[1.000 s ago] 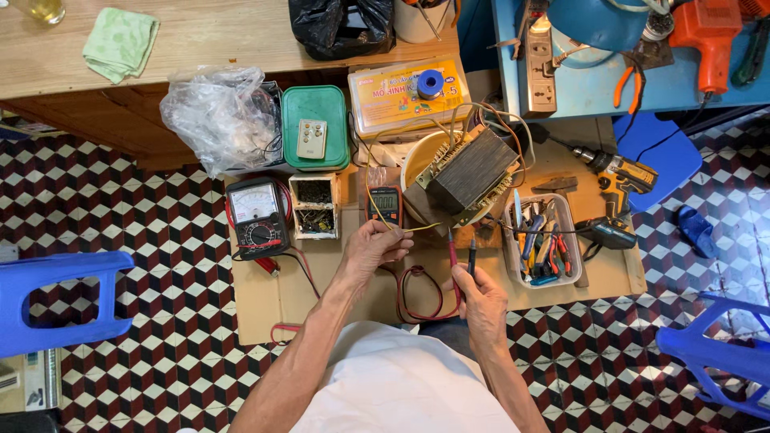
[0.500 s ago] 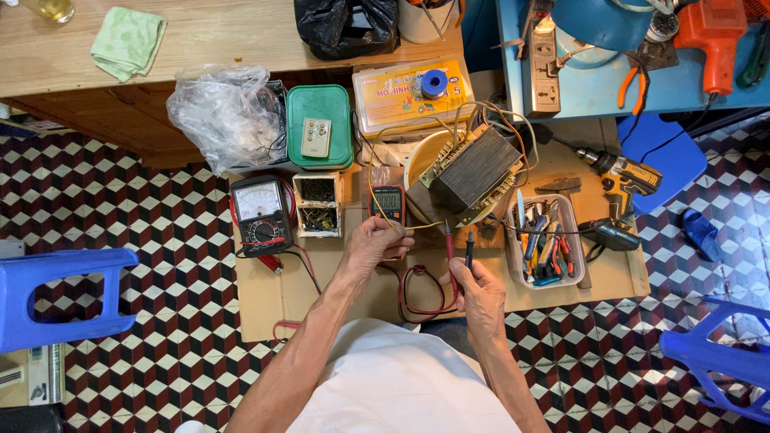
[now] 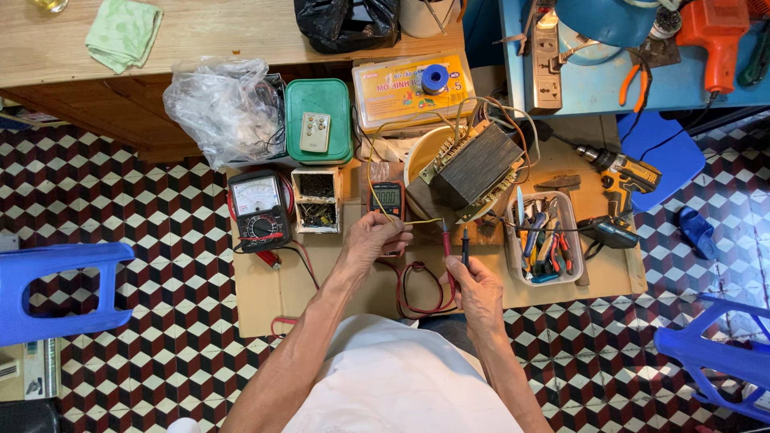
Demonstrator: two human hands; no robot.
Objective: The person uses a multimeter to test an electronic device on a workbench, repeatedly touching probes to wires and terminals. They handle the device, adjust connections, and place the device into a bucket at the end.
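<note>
Left hand [image 3: 377, 238] pinches yellow wire [image 3: 405, 220]; right hand [image 3: 479, 289] grips probes [image 3: 455, 244]

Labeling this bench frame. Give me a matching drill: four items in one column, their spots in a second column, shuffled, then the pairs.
Things:
1. remote
2. blue tape roll
3. green cloth
4. pliers

Places:
A. on the blue table
B. on the green box lid
C. on the wooden table
D. on the yellow box

Pairs: 1-B, 2-D, 3-C, 4-A
</note>
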